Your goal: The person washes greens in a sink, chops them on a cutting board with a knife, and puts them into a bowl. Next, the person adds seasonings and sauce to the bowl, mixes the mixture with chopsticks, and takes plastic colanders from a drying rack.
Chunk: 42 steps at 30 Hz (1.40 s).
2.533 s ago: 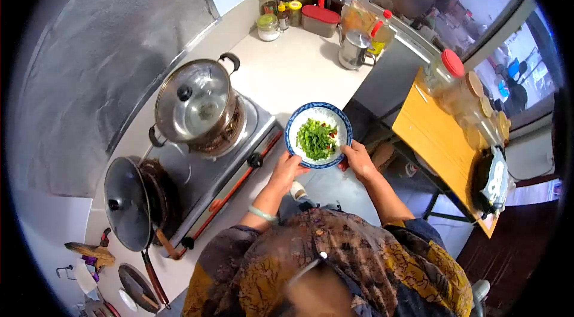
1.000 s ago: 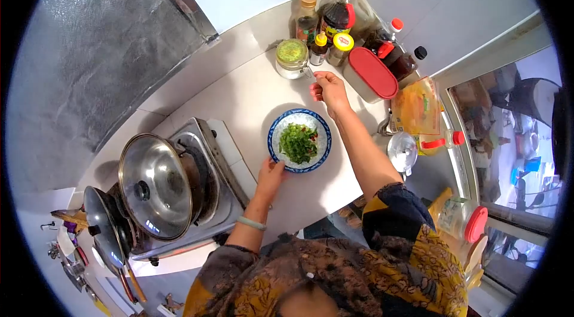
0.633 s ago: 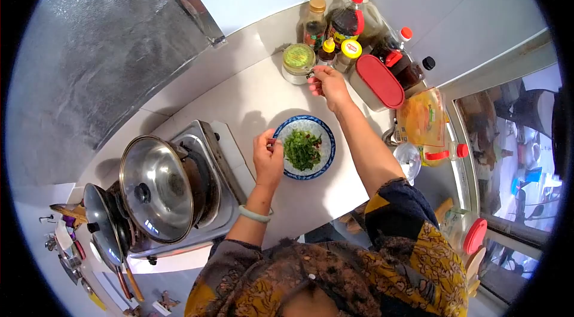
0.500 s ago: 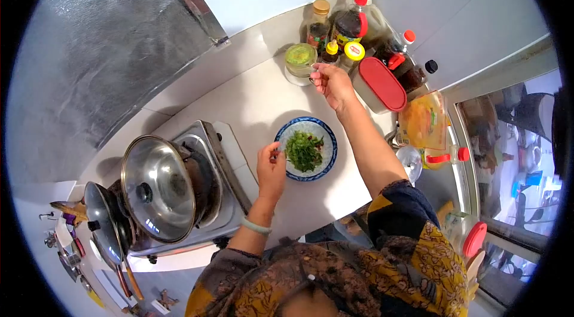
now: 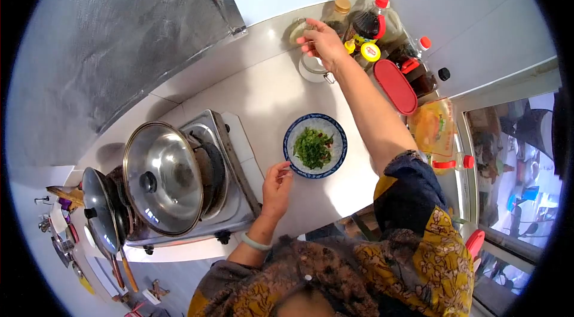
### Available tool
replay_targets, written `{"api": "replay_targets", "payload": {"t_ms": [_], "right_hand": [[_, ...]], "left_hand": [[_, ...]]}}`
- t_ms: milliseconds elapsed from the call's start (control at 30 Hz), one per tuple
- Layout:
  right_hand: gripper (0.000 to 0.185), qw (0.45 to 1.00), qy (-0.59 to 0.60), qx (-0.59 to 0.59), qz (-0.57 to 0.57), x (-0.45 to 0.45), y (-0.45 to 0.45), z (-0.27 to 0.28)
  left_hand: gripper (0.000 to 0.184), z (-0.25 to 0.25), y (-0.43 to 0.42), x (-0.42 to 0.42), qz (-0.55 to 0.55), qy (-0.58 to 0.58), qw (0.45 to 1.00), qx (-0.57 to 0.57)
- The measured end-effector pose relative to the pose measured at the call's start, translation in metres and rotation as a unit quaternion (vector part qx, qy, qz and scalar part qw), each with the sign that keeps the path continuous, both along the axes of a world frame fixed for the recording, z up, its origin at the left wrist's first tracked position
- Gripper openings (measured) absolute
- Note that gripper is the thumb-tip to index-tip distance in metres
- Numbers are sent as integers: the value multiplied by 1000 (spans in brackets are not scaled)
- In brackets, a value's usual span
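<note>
Done: setting down blue-rimmed white bowl (image 5: 339, 152) of chopped greens (image 5: 312, 149), opening round clear-glass jar (image 5: 314, 72); reclosing undone. With left hand (image 5: 277, 191) loosely open, with right hand (image 5: 326, 45) at round pale lid (image 5: 297, 31), cannot tell if gripping.

The bowl (image 5: 338, 154) is white inside with a blue-patterned rim; the chopped leaves (image 5: 311, 148) in it are green, flecked with red. Beyond the bowl are a red oval lid (image 5: 395, 86) and yellow jar cap (image 5: 371, 51); nearer than it, a pale green bangle (image 5: 255, 242) and brown shirt (image 5: 382, 257) with mustard, dark-lined floral patches.
</note>
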State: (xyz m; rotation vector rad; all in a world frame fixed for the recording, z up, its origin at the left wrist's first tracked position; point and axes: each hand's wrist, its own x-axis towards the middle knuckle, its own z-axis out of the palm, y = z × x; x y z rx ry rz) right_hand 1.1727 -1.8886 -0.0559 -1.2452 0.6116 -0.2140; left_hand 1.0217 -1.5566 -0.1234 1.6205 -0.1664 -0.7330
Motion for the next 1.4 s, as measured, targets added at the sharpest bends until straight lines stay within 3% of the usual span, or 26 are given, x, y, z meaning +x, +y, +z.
{"api": "replay_targets", "payload": {"t_ms": [33,133,167,267,367,500,933,1067,1267,1400], "right_hand": [[60,1000,-2,-4,2,-4,-2,-3],[58,999,-4,-46,25,-28,-17,-27],[47,994,17,-108,-5,-41,-19,-37],[35,931,124,-344,-16,-78,-25,-75],[34,882,209,-420,-48,-83,-10,-91],[31,893,194,-402,-62,-64,-7,-102],[18,755,130,-642,36,-54,-20,-76],[14,815,126,-565,28,-59,-11,-80],[18,892,168,-414,-72,-63,-17,-84],[17,874,146,-446,-129,-72,-13,-78]], "left_hand": [[27,-1,3,0,1,0,1000,7],[27,0,10,0,2,6,1000,24],[26,5,12,1,1,12,999,30],[25,15,15,3,-13,36,999,36],[24,8,22,-5,-37,44,998,31],[25,11,22,-10,-71,72,994,43],[24,14,29,-11,-74,89,992,58],[23,11,32,-13,-76,84,992,52],[24,7,36,-17,-85,76,993,41],[24,10,35,-17,-92,70,992,45]]}}
